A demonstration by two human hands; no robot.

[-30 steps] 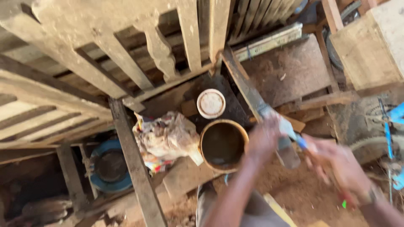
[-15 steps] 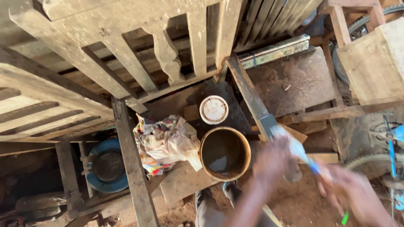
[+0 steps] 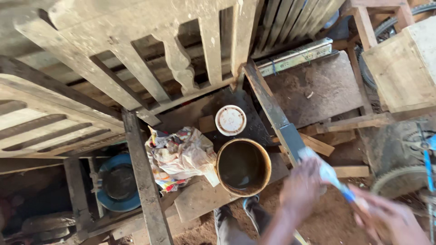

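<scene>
Both hands are blurred at the lower right. My left hand closes around the pale end of a slim blue-and-white tool, possibly a brush. My right hand grips its blue end. Just left of my left hand an open round tin with dark liquid stands on a board. Its white lid lies beyond it. A crumpled stained rag rests against the tin's left side.
Slatted wooden furniture frames fill the upper left. A long grey plank runs diagonally toward my hands. A blue round basin sits low on the left, a wooden box at the right, a wheel by it.
Both hands, with the tool between them, have dropped toward the lower right and away from the tin. The tin, lid and rag have stayed put.
</scene>
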